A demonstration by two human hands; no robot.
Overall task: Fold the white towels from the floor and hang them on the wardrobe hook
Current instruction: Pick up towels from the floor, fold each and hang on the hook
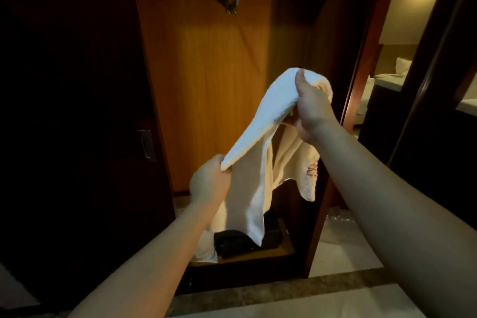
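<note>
**Towel held up in both hands before the open wardrobe, fold not yet tidy**

The white towel (260,121) hangs in the air in front of the wardrobe, its top edge slanting from low left to high right, with loose tails drooping unevenly below and an embroidered corner dangling on the right. Your left hand (209,183) pinches the lower end of that edge; your right hand (309,108) grasps the upper end, thumb over the cloth, so each grip is closed on the towel. Level your hands first, then bring the corners together so the tails line up before you double it. Keep the fold narrow: the wardrobe hook (233,4) sits high on the wooden back panel (206,64), well above the towel, and a bulky bundle would likely slip off.
</note>
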